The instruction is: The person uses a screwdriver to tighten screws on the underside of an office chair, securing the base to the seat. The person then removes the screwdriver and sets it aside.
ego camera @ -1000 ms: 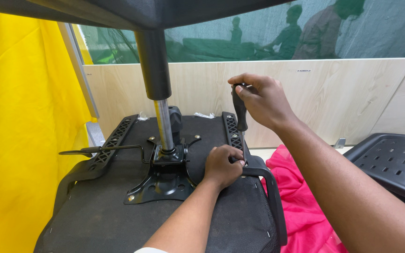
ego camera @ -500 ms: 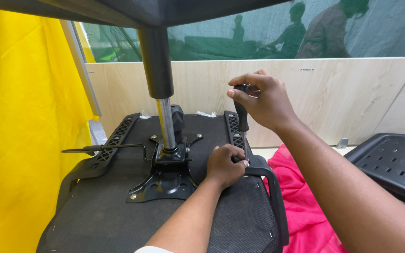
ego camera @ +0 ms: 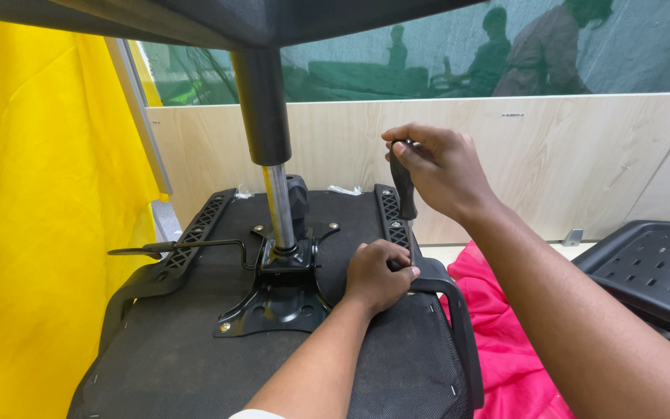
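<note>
The head view looks down on an upturned black office chair seat with a fabric underside [ego camera: 195, 365], its black metal mechanism plate [ego camera: 273, 306] bolted in the middle and a chrome gas-lift column [ego camera: 279, 206] rising from it into a wide black sleeve. The right hand [ego camera: 443, 167] is closed around the black handle of a screwdriver [ego camera: 403, 186], which stands nearly upright with its tip down at the black plastic armrest bracket [ego camera: 391, 217] along the seat's right edge; the tip itself is hidden behind the left hand. The left hand [ego camera: 378, 275] is curled and pressed on the black armrest loop [ego camera: 455, 326], fingers tucked near the fastening point. To do this well, the shaft should stay square to the screw, with firm downward pressure, while the left hand holds the bracket from shifting and keeps its fingers away from the tip. Room is tight on the left, where the column and a thin black adjustment lever [ego camera: 176, 247] stand close; a yellow curtain [ego camera: 32, 233] hangs just beside the seat. On the right, pink cloth [ego camera: 498, 310] and a black perforated plastic panel [ego camera: 653, 275] lie near the elbow, and a pale wooden partition [ego camera: 583, 163] closes the far side.
</note>
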